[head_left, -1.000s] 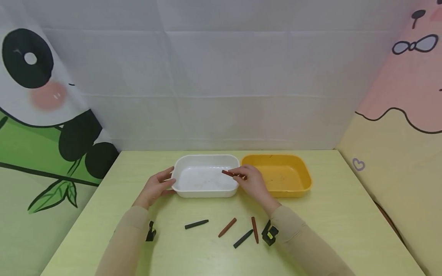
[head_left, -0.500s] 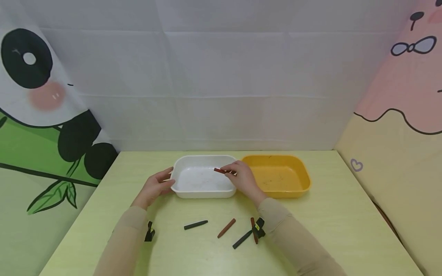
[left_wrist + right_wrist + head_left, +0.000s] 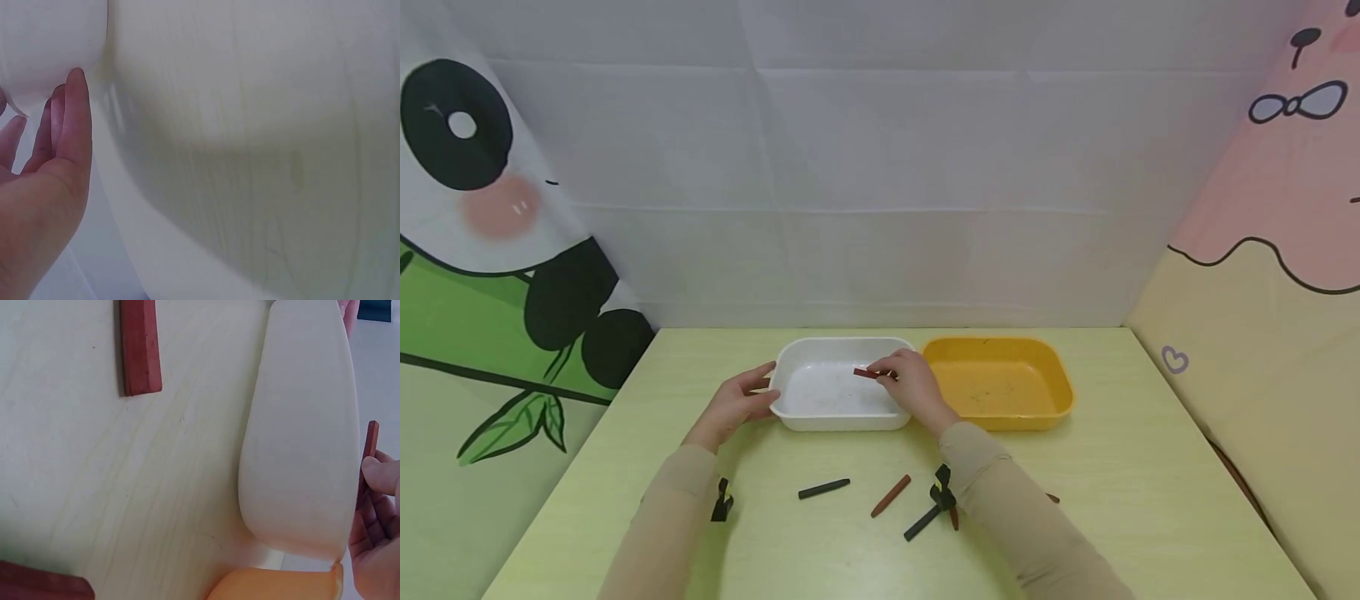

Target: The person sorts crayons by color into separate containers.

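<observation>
A reddish-brown crayon (image 3: 865,372) is pinched between the thumb and fingers of my right hand (image 3: 912,390), over the white tray (image 3: 842,422). In the right wrist view, the same crayon (image 3: 371,439) sticks up past the thumb beside the tray's rim. My left hand (image 3: 736,408) touches the left end of the white tray, its fingers mostly straight. Its fingertips lie against the outer wall in the left wrist view. Closer to me on the table are a dark crayon (image 3: 823,489), a brown crayon (image 3: 891,496) and another dark crayon (image 3: 922,523).
A yellow tray (image 3: 1052,422) stands right beside the white one. My right wrist camera (image 3: 943,489) partly covers another brown crayon (image 3: 954,520). A brown tip (image 3: 1053,498) shows past the right sleeve. A pale cloth wall (image 3: 880,250) rises behind the table.
My right hand has moved left with the brown crayon, from the white tray's right side towards its middle. The left hand stays at the tray's left end.
</observation>
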`<state>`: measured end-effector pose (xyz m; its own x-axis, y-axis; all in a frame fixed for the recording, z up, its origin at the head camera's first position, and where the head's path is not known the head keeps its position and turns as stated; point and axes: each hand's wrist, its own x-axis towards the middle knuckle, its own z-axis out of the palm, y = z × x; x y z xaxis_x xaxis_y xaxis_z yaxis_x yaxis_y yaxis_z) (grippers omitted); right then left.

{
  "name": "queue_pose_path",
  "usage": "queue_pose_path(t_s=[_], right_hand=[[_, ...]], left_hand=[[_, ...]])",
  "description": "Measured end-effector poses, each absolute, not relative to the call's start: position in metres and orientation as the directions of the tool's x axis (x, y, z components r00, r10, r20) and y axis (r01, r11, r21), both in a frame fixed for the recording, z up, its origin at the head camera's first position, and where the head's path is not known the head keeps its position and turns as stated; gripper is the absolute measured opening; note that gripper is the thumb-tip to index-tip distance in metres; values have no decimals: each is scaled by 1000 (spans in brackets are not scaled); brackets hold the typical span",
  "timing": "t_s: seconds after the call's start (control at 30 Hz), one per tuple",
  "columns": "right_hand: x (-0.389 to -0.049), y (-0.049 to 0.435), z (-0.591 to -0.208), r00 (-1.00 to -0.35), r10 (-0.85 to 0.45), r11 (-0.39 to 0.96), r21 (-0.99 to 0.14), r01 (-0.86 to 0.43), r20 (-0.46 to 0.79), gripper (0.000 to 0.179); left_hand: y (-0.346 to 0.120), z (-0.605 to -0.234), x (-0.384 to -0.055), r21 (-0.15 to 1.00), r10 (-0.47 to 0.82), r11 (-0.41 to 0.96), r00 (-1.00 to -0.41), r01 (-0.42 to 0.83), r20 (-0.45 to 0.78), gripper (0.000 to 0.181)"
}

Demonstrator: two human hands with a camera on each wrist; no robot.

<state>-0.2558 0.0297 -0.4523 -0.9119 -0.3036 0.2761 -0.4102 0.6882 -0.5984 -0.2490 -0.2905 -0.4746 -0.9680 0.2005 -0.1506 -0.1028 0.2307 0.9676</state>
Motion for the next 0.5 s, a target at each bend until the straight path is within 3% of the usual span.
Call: queue_pose_path(t_s=[0.5], right_hand=[[-264, 25, -458, -933, -278, 753, -550, -360, 229, 25]], left_hand=[[-287, -472, -248, 966, 203, 230, -966, -115, -163, 66]])
